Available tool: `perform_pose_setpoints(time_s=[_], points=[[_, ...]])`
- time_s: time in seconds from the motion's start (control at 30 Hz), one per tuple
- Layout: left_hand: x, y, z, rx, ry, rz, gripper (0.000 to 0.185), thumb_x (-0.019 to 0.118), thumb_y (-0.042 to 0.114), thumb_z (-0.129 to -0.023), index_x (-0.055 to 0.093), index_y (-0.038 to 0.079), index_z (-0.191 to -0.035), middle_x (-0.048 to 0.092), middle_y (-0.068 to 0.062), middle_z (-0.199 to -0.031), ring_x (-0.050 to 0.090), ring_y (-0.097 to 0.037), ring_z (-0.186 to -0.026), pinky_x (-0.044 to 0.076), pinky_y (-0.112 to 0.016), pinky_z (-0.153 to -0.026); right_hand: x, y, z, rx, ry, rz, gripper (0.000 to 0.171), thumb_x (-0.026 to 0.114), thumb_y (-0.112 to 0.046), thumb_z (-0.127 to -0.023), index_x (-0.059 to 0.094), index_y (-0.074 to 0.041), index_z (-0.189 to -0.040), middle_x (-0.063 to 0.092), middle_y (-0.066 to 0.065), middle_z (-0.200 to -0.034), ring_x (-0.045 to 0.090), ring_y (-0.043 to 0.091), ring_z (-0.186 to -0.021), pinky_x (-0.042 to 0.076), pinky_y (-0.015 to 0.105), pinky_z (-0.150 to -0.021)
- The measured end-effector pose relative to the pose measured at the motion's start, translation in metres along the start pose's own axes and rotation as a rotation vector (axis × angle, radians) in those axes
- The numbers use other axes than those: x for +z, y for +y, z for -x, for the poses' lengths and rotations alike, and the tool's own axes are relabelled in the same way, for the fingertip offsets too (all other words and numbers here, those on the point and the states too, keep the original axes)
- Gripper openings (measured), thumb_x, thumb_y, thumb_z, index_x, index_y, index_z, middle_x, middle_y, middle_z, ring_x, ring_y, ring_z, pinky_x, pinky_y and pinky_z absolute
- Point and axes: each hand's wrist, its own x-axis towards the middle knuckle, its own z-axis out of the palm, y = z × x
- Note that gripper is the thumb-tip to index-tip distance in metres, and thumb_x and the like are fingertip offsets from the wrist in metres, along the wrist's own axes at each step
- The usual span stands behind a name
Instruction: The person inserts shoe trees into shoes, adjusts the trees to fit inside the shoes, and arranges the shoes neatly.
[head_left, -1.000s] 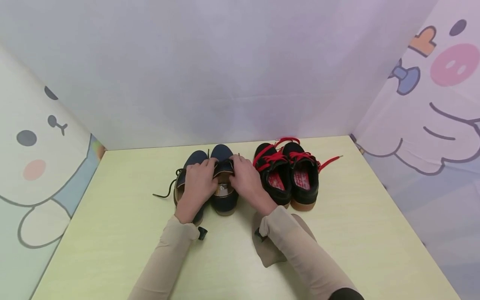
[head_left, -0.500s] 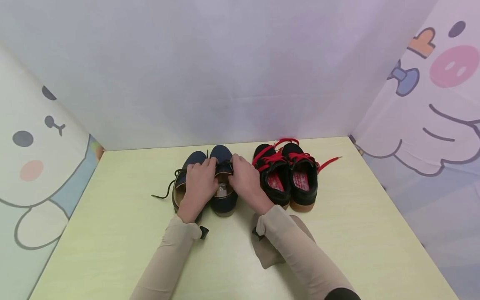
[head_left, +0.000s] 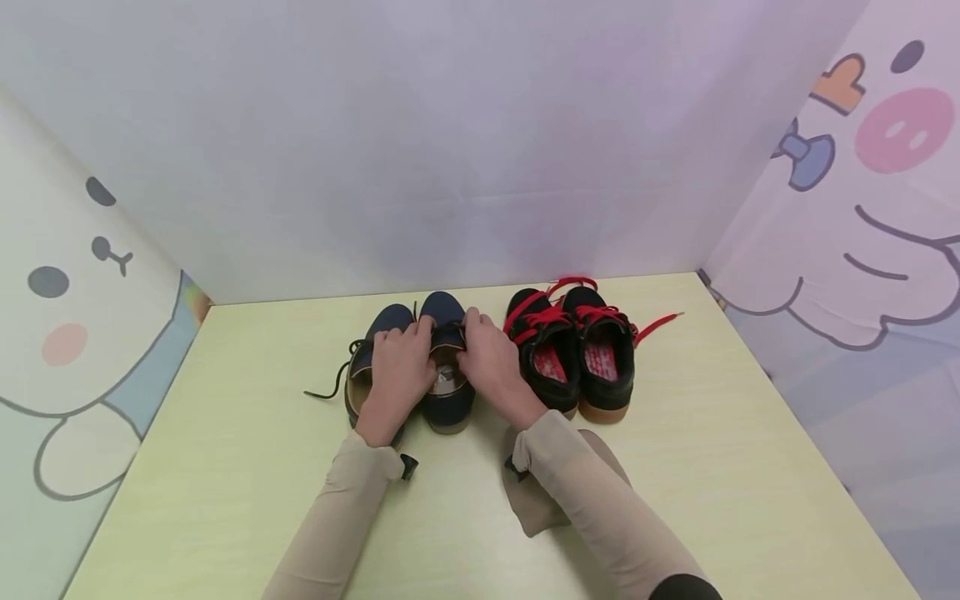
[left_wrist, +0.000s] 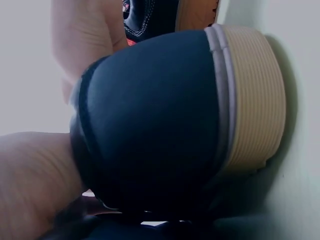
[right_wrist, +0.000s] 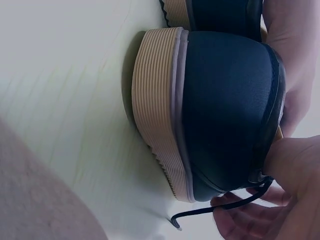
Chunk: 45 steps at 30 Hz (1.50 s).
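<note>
A pair of navy lace-up shoes stands side by side near the back of the table. Both hands are on the right-hand shoe of the pair (head_left: 448,412), gripping its sides by the laces. The left hand (head_left: 401,367) reaches across the left-hand navy shoe (head_left: 390,318) and partly covers it. From the other side, the right hand (head_left: 491,357) holds the edge of the shoe's opening. The right wrist view has the navy heel (right_wrist: 225,105) above a ribbed tan sole, with a dark lace (right_wrist: 200,211) hanging by the fingers. Most fingertips are hidden in the head view.
Just right of the hands stand two black shoes with red laces, one (head_left: 557,390) beside the other (head_left: 609,390). A flat beige piece (head_left: 536,504) lies partly under the right forearm. Behind the pale table (head_left: 225,467) rises a white cloth backdrop (head_left: 450,150).
</note>
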Motion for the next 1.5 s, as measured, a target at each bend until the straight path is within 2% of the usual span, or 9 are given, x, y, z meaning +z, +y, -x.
perform_pose_setpoints(time_s=[0.07, 0.17, 0.3, 0.37, 0.57, 1.1, 1.3, 1.5], points=[[0.0006, 0.0003, 0.0, 0.003, -0.003, -0.002, 0.039, 0.066, 0.008, -0.088, 0.061, 0.006, -0.127, 0.074, -0.015, -0.102, 0.066, -0.04, -0.079, 0.049, -0.054, -0.086, 0.0, 0.0007, -0.0001, -0.003, -0.001, 0.008, 0.04, 0.078, -0.021, -0.092, 0.053, -0.009, -0.122, 0.068, 0.012, -0.113, 0.069, 0.028, -0.096, 0.061, 0.046, -0.078], [0.001, 0.0011, -0.0007, 0.011, -0.001, -0.007, 0.039, 0.066, 0.008, -0.089, 0.061, 0.006, -0.128, 0.075, -0.015, -0.105, 0.066, -0.04, -0.081, 0.05, -0.055, -0.086, -0.0005, 0.0017, -0.0005, -0.012, 0.008, 0.014, 0.052, 0.078, -0.02, -0.092, 0.051, -0.009, -0.134, 0.067, 0.014, -0.122, 0.067, 0.031, -0.105, 0.061, 0.047, -0.082], [0.002, 0.0008, -0.0015, 0.011, 0.001, -0.019, 0.04, 0.068, 0.01, -0.09, 0.061, 0.006, -0.128, 0.075, -0.016, -0.109, 0.068, -0.04, -0.083, 0.051, -0.054, -0.088, -0.0008, 0.0031, -0.0003, -0.045, 0.013, 0.005, 0.063, 0.078, -0.018, -0.092, 0.05, -0.014, -0.149, 0.065, 0.013, -0.137, 0.064, 0.034, -0.116, 0.06, 0.05, -0.089], [0.0028, 0.0002, -0.0017, 0.006, -0.001, -0.02, 0.04, 0.069, 0.011, -0.09, 0.061, 0.007, -0.128, 0.074, -0.016, -0.11, 0.068, -0.039, -0.085, 0.051, -0.054, -0.089, -0.0007, 0.0034, 0.0001, -0.063, 0.013, 0.006, 0.061, 0.077, -0.018, -0.092, 0.054, -0.017, -0.148, 0.066, 0.012, -0.138, 0.064, 0.035, -0.116, 0.06, 0.05, -0.088], [0.0046, -0.0017, -0.0021, 0.005, 0.012, -0.02, 0.038, 0.069, 0.01, -0.089, 0.062, 0.007, -0.126, 0.074, -0.016, -0.108, 0.067, -0.039, -0.082, 0.051, -0.053, -0.086, -0.0003, 0.0037, -0.0006, -0.081, 0.026, 0.022, 0.049, 0.077, -0.019, -0.092, 0.059, -0.016, -0.138, 0.072, 0.011, -0.124, 0.066, 0.033, -0.105, 0.06, 0.048, -0.081], [0.0036, -0.003, -0.0017, 0.008, 0.002, -0.059, 0.038, 0.071, 0.009, -0.088, 0.06, 0.006, -0.124, 0.073, -0.016, -0.107, 0.067, -0.038, -0.08, 0.051, -0.052, -0.084, -0.0023, -0.0017, -0.0021, -0.061, 0.02, 0.016, 0.042, 0.079, -0.021, -0.091, 0.061, -0.019, -0.13, 0.073, 0.008, -0.118, 0.066, 0.03, -0.099, 0.06, 0.048, -0.076], [0.0032, 0.0, -0.0022, 0.016, 0.0, -0.053, 0.038, 0.071, 0.009, -0.089, 0.06, 0.006, -0.126, 0.073, -0.017, -0.109, 0.067, -0.038, -0.081, 0.051, -0.052, -0.084, -0.0013, 0.0018, -0.0017, -0.052, 0.023, 0.02, 0.044, 0.078, -0.022, -0.092, 0.059, -0.017, -0.132, 0.073, 0.009, -0.12, 0.067, 0.031, -0.1, 0.06, 0.047, -0.078], [0.0031, 0.0003, -0.0008, 0.003, -0.001, -0.043, 0.037, 0.07, 0.009, -0.09, 0.061, 0.006, -0.126, 0.073, -0.016, -0.108, 0.067, -0.038, -0.081, 0.052, -0.053, -0.085, -0.0008, 0.0042, 0.0013, -0.064, 0.003, 0.005, 0.049, 0.074, -0.021, -0.094, 0.057, -0.016, -0.14, 0.072, 0.012, -0.125, 0.067, 0.032, -0.104, 0.06, 0.048, -0.081]])
